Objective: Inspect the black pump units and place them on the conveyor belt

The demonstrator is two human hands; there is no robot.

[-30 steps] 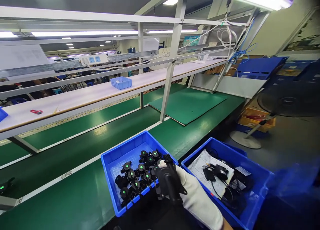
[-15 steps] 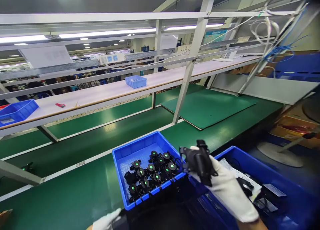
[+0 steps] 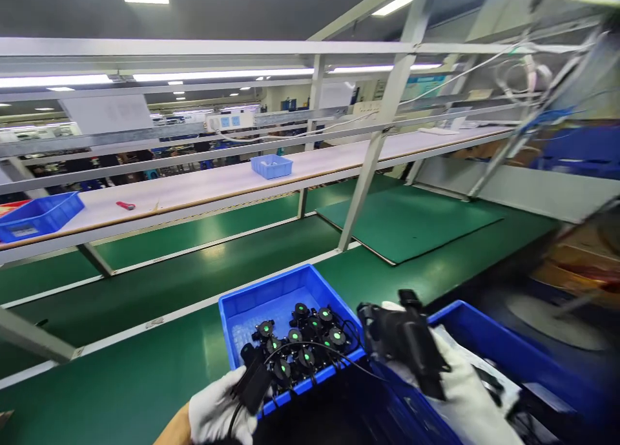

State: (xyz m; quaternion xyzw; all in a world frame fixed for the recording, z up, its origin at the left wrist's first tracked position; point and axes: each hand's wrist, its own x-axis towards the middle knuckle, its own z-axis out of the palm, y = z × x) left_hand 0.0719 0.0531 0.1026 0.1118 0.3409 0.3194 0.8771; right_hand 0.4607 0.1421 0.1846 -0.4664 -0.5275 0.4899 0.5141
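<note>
My left hand (image 3: pixel 220 409), in a white glove, grips a small black rectangular box (image 3: pixel 255 383) near the front corner of a blue bin. A thin black cable (image 3: pixel 334 349) runs from this box across the bin toward my right hand (image 3: pixel 455 380). That hand, also gloved, holds a larger black plastic device (image 3: pixel 407 341) with a protruding clip-like end, blurred by motion. Between my hands stands the blue bin (image 3: pixel 264 287), where several round black units (image 3: pixel 306 356) with green dots lie heaped, their cables hanging over the front rim.
Another blue bin (image 3: pixel 489 325) at the right contains papers and black parts. Green worktop (image 3: pixel 159 374) stretches leftward, with a raised green board (image 3: pixel 411 219) behind. A metal frame post (image 3: pixel 363 186) rises beyond the bin. The shelf (image 3: pixel 203 186) carries blue trays and a red tool.
My left hand has come up and right with the black box, now over the bin's front corner. My right hand has shifted slightly right and down with the black device. The view has tilted slightly upward.
</note>
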